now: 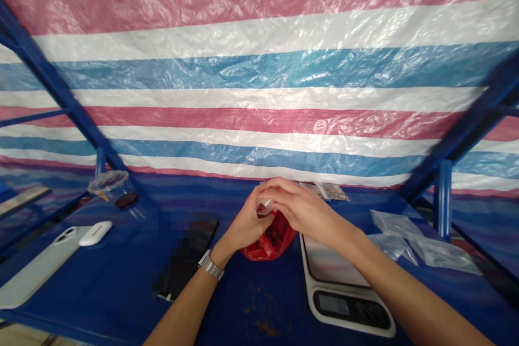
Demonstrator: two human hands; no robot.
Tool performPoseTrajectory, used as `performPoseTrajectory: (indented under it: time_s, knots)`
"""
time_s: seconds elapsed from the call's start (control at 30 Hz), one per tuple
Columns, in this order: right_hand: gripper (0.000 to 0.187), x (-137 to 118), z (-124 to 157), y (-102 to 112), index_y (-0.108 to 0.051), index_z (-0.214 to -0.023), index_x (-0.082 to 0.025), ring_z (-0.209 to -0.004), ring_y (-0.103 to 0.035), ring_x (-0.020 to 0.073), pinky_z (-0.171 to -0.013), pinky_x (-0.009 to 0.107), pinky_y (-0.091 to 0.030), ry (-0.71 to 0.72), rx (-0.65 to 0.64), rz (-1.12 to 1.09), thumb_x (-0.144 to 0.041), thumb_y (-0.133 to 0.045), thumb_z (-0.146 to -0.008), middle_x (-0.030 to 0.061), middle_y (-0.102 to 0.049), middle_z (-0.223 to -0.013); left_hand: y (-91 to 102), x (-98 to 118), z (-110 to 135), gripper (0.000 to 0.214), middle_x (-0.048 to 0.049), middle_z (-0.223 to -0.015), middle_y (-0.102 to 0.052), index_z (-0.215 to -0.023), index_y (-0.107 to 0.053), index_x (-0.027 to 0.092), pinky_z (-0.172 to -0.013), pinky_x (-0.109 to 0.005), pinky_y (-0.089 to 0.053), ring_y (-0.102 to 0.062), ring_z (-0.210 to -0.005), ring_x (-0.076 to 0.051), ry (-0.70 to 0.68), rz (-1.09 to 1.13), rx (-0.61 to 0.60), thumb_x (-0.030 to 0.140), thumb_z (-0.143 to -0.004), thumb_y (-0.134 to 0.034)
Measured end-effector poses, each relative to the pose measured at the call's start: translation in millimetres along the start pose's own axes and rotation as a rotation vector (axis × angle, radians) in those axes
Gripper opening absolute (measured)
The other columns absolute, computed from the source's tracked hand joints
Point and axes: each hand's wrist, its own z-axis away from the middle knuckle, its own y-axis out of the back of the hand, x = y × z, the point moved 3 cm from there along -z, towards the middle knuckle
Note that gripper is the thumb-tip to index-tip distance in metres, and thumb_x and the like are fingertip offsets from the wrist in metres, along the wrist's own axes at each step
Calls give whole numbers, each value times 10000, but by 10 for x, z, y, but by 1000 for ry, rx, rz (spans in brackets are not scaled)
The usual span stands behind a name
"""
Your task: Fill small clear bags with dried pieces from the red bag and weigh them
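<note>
Both my hands meet over a red plastic bag [270,243] with dark contents, lying on the blue shelf surface [121,286]. My left hand [247,221], with a metal watch at the wrist, is curled and grips a small clear plastic bag [265,206] from the left. My right hand [302,205] pinches the same clear bag from the right, fingers closed on its top edge. A white digital kitchen scale [344,286] sits just right of the red bag, under my right forearm.
A clear plastic cup [112,188] lies on its side at the back left. A white phone [38,267], a small white case [95,232] and a dark phone [190,254] lie at left. Clear bags [409,240] lie right; blue frame posts [444,194] flank the shelf.
</note>
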Motion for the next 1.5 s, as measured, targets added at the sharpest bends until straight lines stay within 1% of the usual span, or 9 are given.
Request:
performPoseTrajectory:
  time_s: [0.2, 0.37, 0.57, 0.67, 0.83, 1.07, 1.2, 1.33, 1.5]
  knots:
    - [306, 168, 100, 433, -710, -1233, -284, -1013, -684, 206, -902, 328, -534, -215, 1, -88, -172, -607, -967, 43, -715, -1172, 167, 63, -30, 507, 5, -942, -681, -1337, -468, 229, -929, -343, -534, -687, -893, -160, 122, 88, 102, 240, -882, -691]
    - [135, 206, 150, 266, -756, -1047, -234, -931, -693, 197, -826, 297, -490, -211, -215, -145, -224, -657, -954, 31, -767, -1033, 343, 167, -47, 533, 20, -940, -663, -1310, -464, 240, -695, -250, -508, -613, -685, -98, 140, 139, 247, 331, -861, -736]
    - [175, 136, 83, -200, -752, -1033, -184, -962, -702, 248, -857, 345, -510, -137, -297, -7, -151, -715, -866, 93, -763, -1044, 239, 231, -31, 449, 10, -936, -661, -1260, -503, 224, -755, -249, -528, -643, -784, -115, 70, 52, 265, 345, -888, -723]
    - [193, 131, 96, -105, -741, -1081, -195, -1023, -696, 252, -913, 359, -516, -113, -270, -41, -183, -717, -890, 96, -750, -1107, 169, 272, -12, 419, 5, -941, -664, -1257, -505, 230, -772, -257, -542, -663, -820, -130, 5, -7, 293, 358, -912, -704]
    - [325, 63, 160, 159, -643, -1243, -219, -1173, -647, 256, -1027, 389, -479, -174, -32, -199, -346, -712, -952, 97, -710, -1247, 89, 298, 4, 419, -32, -1022, -724, -1250, -507, 235, -885, -300, -572, -720, -942, -169, 1, 82, 293, 419, -926, -697]
    - [253, 148, 583, -35, -647, -1121, -212, -894, -659, 178, -849, 303, -525, -362, 127, -626, -340, -724, -917, 16, -712, -974, -158, 311, 46, 406, -63, -1047, -748, -1245, -538, 235, -814, -305, -600, -742, -923, -200, 51, 150, 153, 477, -946, -663]
    - [224, 444, 974, 181, -715, -1072, -207, -928, -656, 189, -859, 310, -517, -477, -73, -617, -357, -730, -907, 27, -726, -1002, -197, 297, 70, 367, -91, -1121, -728, -1271, -562, 234, -902, -332, -598, -716, -1078, -224, -40, 34, 138, 441, -973, -619]
    - [224, 695, 1257, 425, -754, -1005, -214, -804, -651, 192, -693, 280, -507, -612, -271, -517, -395, -752, -874, 18, -719, -875, -121, 241, 75, 244, -81, -1157, -728, -1185, -650, 247, -1009, -396, -556, -696, -1107, -239, -111, -398, 142, 375, -991, -578]
    - [272, 744, 1296, 543, -768, -1079, -254, -961, -666, 204, -872, 318, -524, -507, -183, -357, -410, -772, -857, 44, -687, -1089, -108, 211, 74, 236, -70, -1180, -736, -1182, -668, 257, -1023, -388, -544, -698, -1123, -239, -216, -703, 110, 329, -1017, -516]
